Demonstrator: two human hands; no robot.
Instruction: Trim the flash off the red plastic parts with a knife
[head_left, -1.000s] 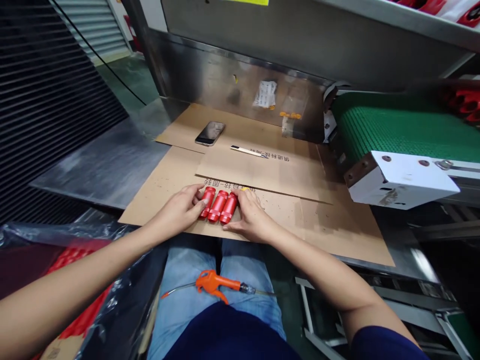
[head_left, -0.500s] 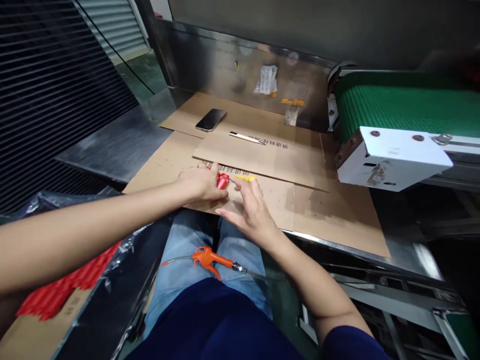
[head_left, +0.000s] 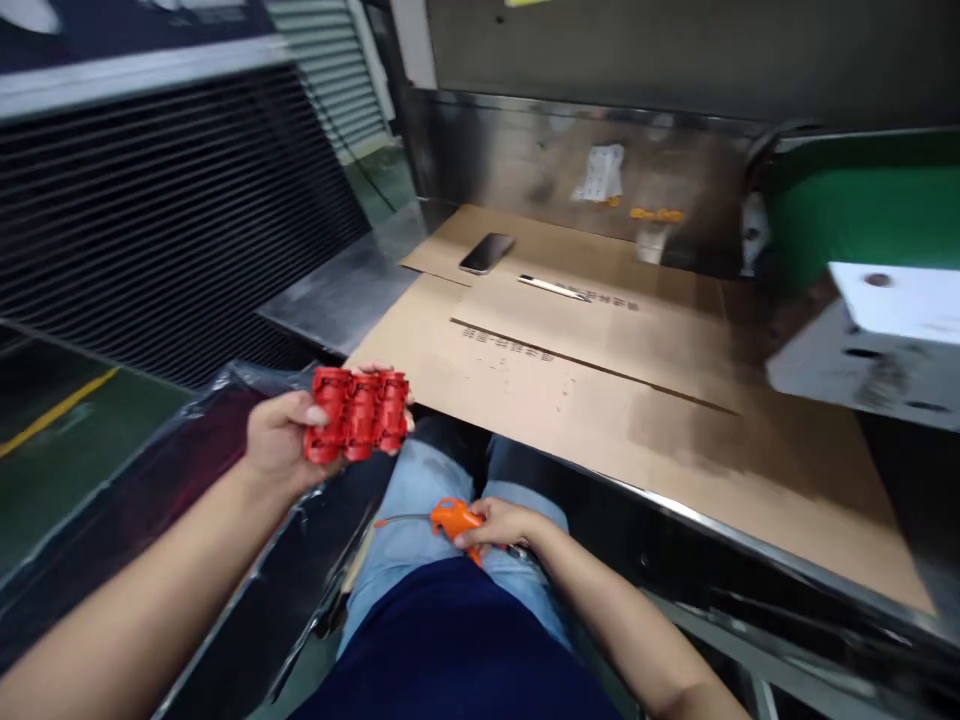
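Note:
My left hand [head_left: 279,440] is closed around a red plastic part [head_left: 361,415] with three ribbed, tube-like sections side by side. It is held up over the lined bin at the left, near the table's front edge, its hollowed face toward me. Down on my lap, my right hand [head_left: 499,525] wraps around the handle of an orange air blow gun [head_left: 452,518]. The gun's thin nozzle points left across my jeans. A hose fitting shows partly beyond my fingers.
Cardboard sheets [head_left: 600,400] cover the metal table, with a phone [head_left: 487,253] and a slim white-and-black knife-like tool [head_left: 553,288] on them. At right stands a green conveyor [head_left: 877,200] with a white bracket [head_left: 900,345]. A bin lined with dark plastic [head_left: 225,560] sits at left.
My left hand has lifted the red part off the cardboard and moved left with it. My right hand has left the table and taken hold of the air blow gun. The view has turned left.

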